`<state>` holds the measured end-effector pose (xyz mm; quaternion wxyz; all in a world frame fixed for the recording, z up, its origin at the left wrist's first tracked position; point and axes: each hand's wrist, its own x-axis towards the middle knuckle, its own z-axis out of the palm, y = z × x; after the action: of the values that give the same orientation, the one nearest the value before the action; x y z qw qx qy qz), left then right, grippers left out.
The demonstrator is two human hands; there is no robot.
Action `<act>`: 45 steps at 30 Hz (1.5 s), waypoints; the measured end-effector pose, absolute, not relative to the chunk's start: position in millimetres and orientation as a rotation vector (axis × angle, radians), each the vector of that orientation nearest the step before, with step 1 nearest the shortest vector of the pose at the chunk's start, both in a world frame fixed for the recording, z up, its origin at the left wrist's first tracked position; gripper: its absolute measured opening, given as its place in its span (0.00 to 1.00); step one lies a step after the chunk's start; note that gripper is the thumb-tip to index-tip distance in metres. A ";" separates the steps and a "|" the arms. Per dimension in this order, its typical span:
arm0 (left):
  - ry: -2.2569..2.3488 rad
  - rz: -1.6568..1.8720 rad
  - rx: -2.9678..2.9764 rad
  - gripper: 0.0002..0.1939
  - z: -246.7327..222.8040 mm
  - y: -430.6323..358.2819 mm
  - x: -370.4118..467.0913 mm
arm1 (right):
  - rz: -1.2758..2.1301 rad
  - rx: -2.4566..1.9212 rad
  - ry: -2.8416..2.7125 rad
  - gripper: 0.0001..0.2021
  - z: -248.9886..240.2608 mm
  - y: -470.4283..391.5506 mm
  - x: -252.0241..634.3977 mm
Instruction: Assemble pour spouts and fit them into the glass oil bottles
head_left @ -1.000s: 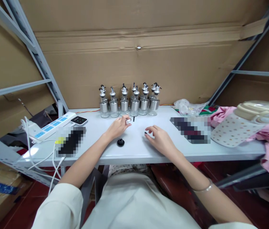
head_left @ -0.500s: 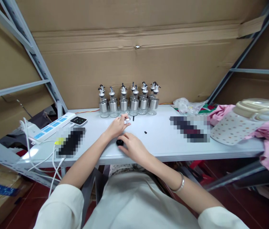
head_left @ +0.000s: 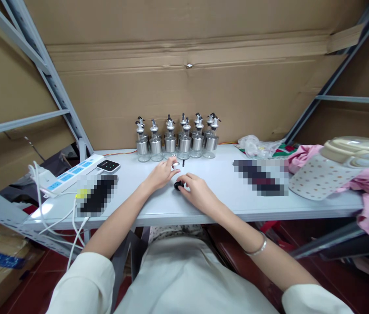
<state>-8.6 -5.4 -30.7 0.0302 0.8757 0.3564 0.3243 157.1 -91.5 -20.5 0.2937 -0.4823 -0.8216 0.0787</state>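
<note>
Two hands (head_left: 161, 175) (head_left: 200, 192), one black cap (head_left: 177, 186)

The right hand (head_left: 199, 192), well apart from the round black cap (head_left: 178, 186) a second earlier, had gripped it and shifted it rightward and farther from the person. A small black piece, visible half a second before, had disappeared behind that hand.

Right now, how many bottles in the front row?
6, left to right across the table: first, second, third, fourth, fifth, sixth. Rear bottles are partly hidden behind them; can't count those surely.
</note>
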 end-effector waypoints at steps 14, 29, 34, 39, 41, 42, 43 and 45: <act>1.227 1.343 2.610 0.12 -26.8 -2.9 -14.6 | 0.266 -1.251 -2.371 0.04 -14.9 7.2 134.5; 1.018 0.937 2.707 0.11 -28.0 -12.5 -4.7 | 0.182 -1.575 -2.270 0.04 -29.1 -60.2 225.8; 1.011 0.952 2.693 0.11 -29.5 -11.2 -5.4 | 0.319 -1.394 -2.055 0.03 -23.4 -61.7 221.3; 0.940 0.928 2.764 0.10 -30.5 -11.4 -3.7 | 0.470 -1.085 -1.730 0.08 -14.6 -39.1 210.3; 0.933 0.909 2.795 0.10 -29.8 -12.1 -3.9 | 0.563 -1.001 -1.636 0.11 -14.1 -26.8 203.2; 0.941 0.905 2.808 0.10 -29.4 -12.5 -4.1 | 0.605 -0.965 -1.598 0.12 -14.4 -21.5 199.5; 0.956 0.901 2.817 0.10 -28.9 -12.7 -4.3 | 0.639 -0.932 -1.569 0.13 -14.8 -17.1 196.0; 0.987 0.895 2.827 0.10 -28.2 -13.1 -4.5 | 0.685 -0.888 -1.537 0.14 -15.7 -11.1 190.2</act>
<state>-4.5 -13.1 -28.2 0.0080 0.9046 0.3157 0.2864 190.2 -11.1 -15.7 0.5807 -0.3800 -0.6577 0.2931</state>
